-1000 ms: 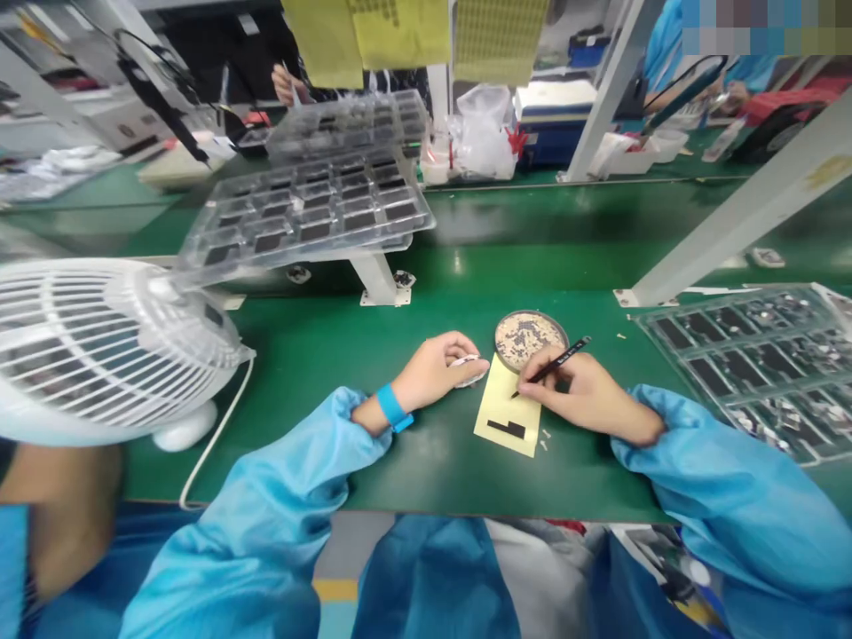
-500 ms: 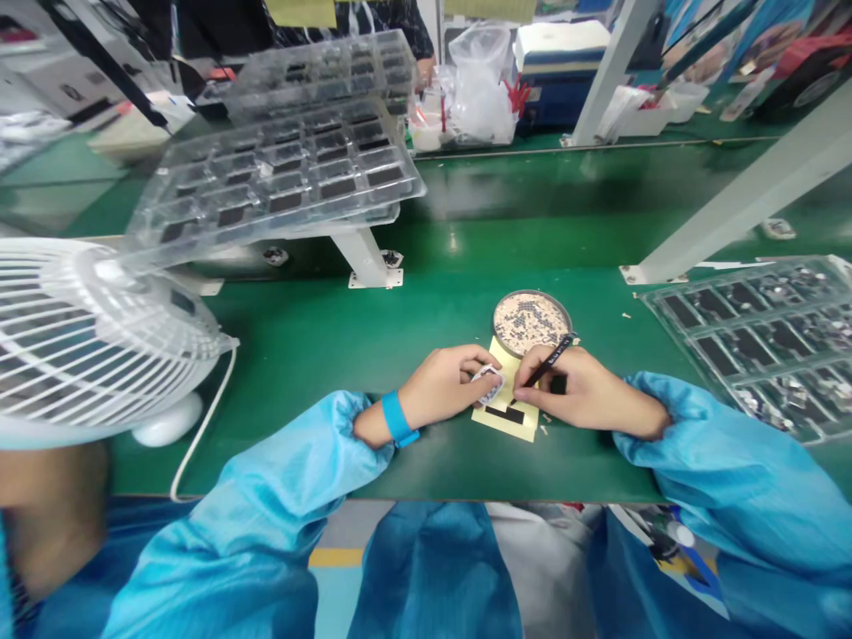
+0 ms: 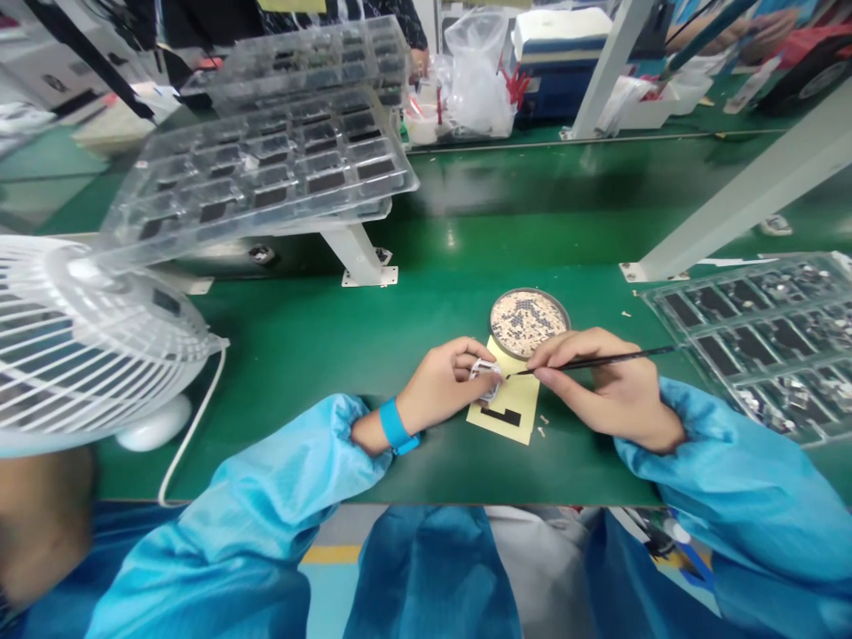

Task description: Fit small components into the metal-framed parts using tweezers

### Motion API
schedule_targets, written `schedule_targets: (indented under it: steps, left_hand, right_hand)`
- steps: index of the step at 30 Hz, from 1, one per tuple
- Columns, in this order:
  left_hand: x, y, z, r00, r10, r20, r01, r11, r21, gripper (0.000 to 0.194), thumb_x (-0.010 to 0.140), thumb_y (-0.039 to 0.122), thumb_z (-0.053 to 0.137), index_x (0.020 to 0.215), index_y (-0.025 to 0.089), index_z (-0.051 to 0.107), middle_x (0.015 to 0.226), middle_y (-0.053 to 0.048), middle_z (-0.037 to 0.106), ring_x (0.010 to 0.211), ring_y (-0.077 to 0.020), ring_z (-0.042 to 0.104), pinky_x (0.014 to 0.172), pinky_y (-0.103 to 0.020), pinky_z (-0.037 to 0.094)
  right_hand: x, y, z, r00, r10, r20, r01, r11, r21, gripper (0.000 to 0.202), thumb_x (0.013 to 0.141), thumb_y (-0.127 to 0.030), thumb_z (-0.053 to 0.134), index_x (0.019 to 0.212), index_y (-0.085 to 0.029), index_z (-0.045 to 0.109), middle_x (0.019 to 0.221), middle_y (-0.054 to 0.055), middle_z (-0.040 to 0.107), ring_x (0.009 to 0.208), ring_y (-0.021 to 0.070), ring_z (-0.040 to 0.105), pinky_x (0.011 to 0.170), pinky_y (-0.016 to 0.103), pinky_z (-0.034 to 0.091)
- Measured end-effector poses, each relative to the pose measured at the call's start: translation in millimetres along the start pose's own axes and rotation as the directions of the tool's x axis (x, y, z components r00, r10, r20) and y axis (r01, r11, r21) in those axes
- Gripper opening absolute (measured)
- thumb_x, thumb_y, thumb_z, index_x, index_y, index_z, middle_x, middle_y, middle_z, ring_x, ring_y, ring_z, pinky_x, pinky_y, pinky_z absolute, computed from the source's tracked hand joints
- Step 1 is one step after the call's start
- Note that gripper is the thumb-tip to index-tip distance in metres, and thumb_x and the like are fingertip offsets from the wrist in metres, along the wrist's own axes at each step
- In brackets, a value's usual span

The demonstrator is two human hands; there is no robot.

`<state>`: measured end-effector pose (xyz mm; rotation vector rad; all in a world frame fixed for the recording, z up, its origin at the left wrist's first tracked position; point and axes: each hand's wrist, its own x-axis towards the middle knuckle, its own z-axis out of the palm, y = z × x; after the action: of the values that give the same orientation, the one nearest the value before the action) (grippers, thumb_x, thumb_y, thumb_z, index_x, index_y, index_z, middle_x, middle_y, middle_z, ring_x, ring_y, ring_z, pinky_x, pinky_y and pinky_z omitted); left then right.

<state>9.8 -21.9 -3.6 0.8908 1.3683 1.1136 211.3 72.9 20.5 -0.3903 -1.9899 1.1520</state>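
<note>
My left hand (image 3: 453, 382), a blue band at its wrist, is closed on a small white plastic part (image 3: 491, 367) with an open middle. My right hand (image 3: 609, 386) grips slim black tweezers (image 3: 612, 358), which lie nearly level. Their tip points left, close to the white part; whether they touch, or hold something tiny, I cannot tell. Under both hands lies a yellow paper sheet (image 3: 523, 426) with a black L-shaped mark (image 3: 500, 415). Just behind, a round dish (image 3: 527, 321) is filled with many tiny beige and dark pieces.
A white fan (image 3: 99, 337) stands at the left. Clear trays (image 3: 266, 186) rest on a raised stand behind it. Another compartment tray (image 3: 765, 337) with small parts lies at the right, near a slanted white post (image 3: 752, 186). A few tiny bits (image 3: 542, 426) lie beside the paper.
My right hand has shifted right, and the tweezers have swung from steeply slanted to nearly level. More of the black mark shows. My left hand still holds the white part.
</note>
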Motion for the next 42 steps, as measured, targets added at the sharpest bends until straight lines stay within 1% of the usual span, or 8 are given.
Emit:
schedule_targets:
  steps: [3,8,13,22,32,35,39,42]
  left_hand:
    - [1.1,-2.8,-1.0,1.0,0.0,0.002,0.0,1.0,0.016,0.017,0.082,0.023,0.071,0.096,0.018,0.063,0.075,0.0,0.074,0.059,-0.0126,0.07,0.052,-0.021,0.056]
    - [1.2,-3.4,-1.6,1.0,0.014,0.003,-0.014,0.999,0.045,0.019,0.085,0.024,0.068,0.101,0.017,0.063,0.077,-0.002,0.075,0.059,-0.0122,0.071,0.048,-0.017,0.051]
    - [-0.3,-3.0,-0.7,1.0,0.025,-0.001,-0.025,0.998,0.065,0.019,0.086,0.023,0.069,0.103,0.014,0.063,0.078,-0.003,0.075,0.061,-0.0119,0.071,0.048,-0.015,0.051]
    - [-0.7,-3.6,-0.6,0.999,0.033,-0.003,-0.033,0.997,0.069,0.019,0.087,0.024,0.069,0.103,0.014,0.063,0.081,-0.005,0.076,0.064,-0.0136,0.073,0.05,-0.016,0.052]
    - [-0.4,-5.3,-1.1,0.999,0.047,-0.003,-0.047,0.997,0.061,0.02,0.086,0.025,0.07,0.103,0.014,0.064,0.084,-0.007,0.077,0.066,-0.0154,0.074,0.05,-0.017,0.054]
    - [-0.3,-4.6,-0.9,0.999,0.047,-0.003,-0.047,0.998,0.045,0.023,0.085,0.028,0.071,0.103,0.014,0.065,0.084,-0.008,0.077,0.066,-0.016,0.074,0.05,-0.018,0.054]
    - [0.0,-3.6,-0.8,0.999,0.049,0.003,-0.049,0.999,0.02,0.027,0.085,0.031,0.072,0.105,0.013,0.067,0.083,-0.007,0.077,0.062,-0.0143,0.072,0.048,-0.018,0.054]
    - [-0.1,-2.5,-0.6,0.999,0.051,-0.006,-0.051,0.999,0.007,0.03,0.084,0.033,0.072,0.106,0.012,0.07,0.084,-0.008,0.078,0.062,-0.0137,0.07,0.046,-0.018,0.052]
  right_hand:
    - [-1.2,2.7,2.1,0.998,-0.039,0.05,0.041,0.998,-0.039,0.021,0.084,-0.009,0.073,0.097,-0.023,0.064,0.095,0.005,0.073,0.089,0.0212,0.071,0.082,0.038,0.06]
    - [-1.8,7.7,3.6,0.992,-0.003,0.124,0.014,0.996,-0.087,0.017,0.087,-0.012,0.072,0.098,-0.023,0.066,0.099,0.004,0.072,0.091,0.0208,0.07,0.085,0.038,0.059]
    - [-2.1,11.0,4.0,0.99,-0.005,0.138,0.019,0.995,-0.096,0.017,0.086,-0.012,0.072,0.098,-0.023,0.065,0.099,0.004,0.072,0.09,0.0206,0.07,0.084,0.038,0.059]
    - [-2.6,12.9,5.0,0.988,0.0,0.152,0.016,0.994,-0.105,0.019,0.086,-0.011,0.073,0.099,-0.023,0.065,0.1,0.004,0.072,0.091,0.021,0.069,0.085,0.038,0.058]
    - [-0.8,11.1,6.8,0.98,-0.055,0.194,0.093,0.977,-0.192,0.02,0.088,-0.011,0.071,0.103,-0.024,0.065,0.101,0.003,0.072,0.095,0.0196,0.069,0.086,0.036,0.057]
    - [-1.0,9.1,7.1,0.983,-0.065,0.17,0.099,0.975,-0.201,0.022,0.087,-0.011,0.072,0.103,-0.024,0.064,0.102,0.003,0.072,0.095,0.0196,0.069,0.087,0.036,0.057]
    - [-1.8,7.3,7.6,0.996,-0.038,0.084,0.05,0.988,-0.148,0.023,0.084,-0.009,0.074,0.1,-0.023,0.065,0.101,0.004,0.072,0.094,0.0204,0.07,0.086,0.036,0.058]
    - [-2.7,7.7,7.9,0.997,-0.025,0.067,0.032,0.993,-0.113,0.024,0.083,-0.009,0.075,0.099,-0.023,0.065,0.1,0.004,0.072,0.093,0.0207,0.07,0.085,0.036,0.059]
